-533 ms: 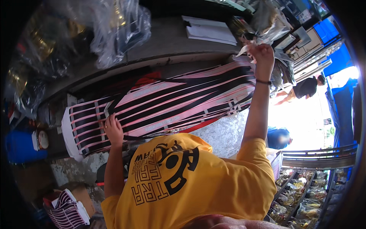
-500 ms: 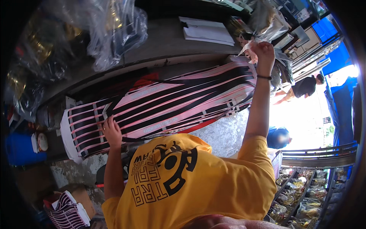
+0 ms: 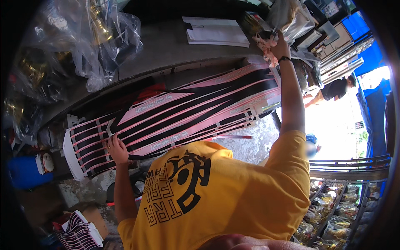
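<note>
A wide layer of black and pink printed ribbons (image 3: 179, 112) lies slantwise in front of me, with a white band (image 3: 73, 156) along its left end. My left hand (image 3: 118, 149) rests on the ribbons near that end, its fingers stretched out and gripping nothing visible. My right hand (image 3: 281, 49) is stretched to the far right, against a crumpled pinkish plastic bag (image 3: 265, 45) beyond the ribbons' right end. Its fingers are mostly hidden, so whether they hold anything cannot be made out. Thin black strips hang loose across the ribbons.
A clipped stack of white paper (image 3: 216, 33) lies on the dark table (image 3: 160, 54). Clear plastic bags with gold items (image 3: 102, 33) stand at the far left. A cardboard box (image 3: 93, 221) with more striped ribbon sits lower left. Racks of wrapped goods (image 3: 329, 216) stand lower right, people beyond.
My right hand has moved from above the ribbons' right end farther away, to the pinkish bag; the white strip by its fingers is no longer visible. My left hand stays on the ribbons.
</note>
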Demonstrator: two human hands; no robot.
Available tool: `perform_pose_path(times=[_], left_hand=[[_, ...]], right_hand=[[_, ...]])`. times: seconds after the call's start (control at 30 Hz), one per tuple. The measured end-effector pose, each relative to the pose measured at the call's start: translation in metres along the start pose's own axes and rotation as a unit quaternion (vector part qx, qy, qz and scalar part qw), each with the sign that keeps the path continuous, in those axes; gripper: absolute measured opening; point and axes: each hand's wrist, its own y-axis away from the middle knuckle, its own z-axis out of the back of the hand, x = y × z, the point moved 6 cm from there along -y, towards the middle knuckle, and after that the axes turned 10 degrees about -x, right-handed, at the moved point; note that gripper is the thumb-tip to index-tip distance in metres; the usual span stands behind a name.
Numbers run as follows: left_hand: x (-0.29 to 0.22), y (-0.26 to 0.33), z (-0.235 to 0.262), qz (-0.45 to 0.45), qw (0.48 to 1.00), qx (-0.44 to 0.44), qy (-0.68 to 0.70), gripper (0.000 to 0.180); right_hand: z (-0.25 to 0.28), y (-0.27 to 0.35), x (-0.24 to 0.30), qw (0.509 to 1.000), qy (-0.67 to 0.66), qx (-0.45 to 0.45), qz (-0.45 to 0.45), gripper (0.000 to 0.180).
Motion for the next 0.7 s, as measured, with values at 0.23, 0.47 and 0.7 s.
perform_pose_path(times=[0.23,0.47,0.7], left_hand=[[-0.007,-0.005,0.005,-0.021,1.000,-0.001,-0.018,0.033],[0.001,0.000,0.000,-0.015,0.999,0.016,-0.033,0.040],[0.003,-0.001,-0.003,0.011,0.999,0.011,-0.036,0.036]], right_hand=[[0.007,-0.021,-0.050,0.995,0.046,-0.090,-0.013,0.095],[0.089,0.090,0.030,0.936,-0.286,-0.198,-0.044,0.027],[-0.001,0.413,0.374,0.742,-0.464,0.454,0.166,0.026]])
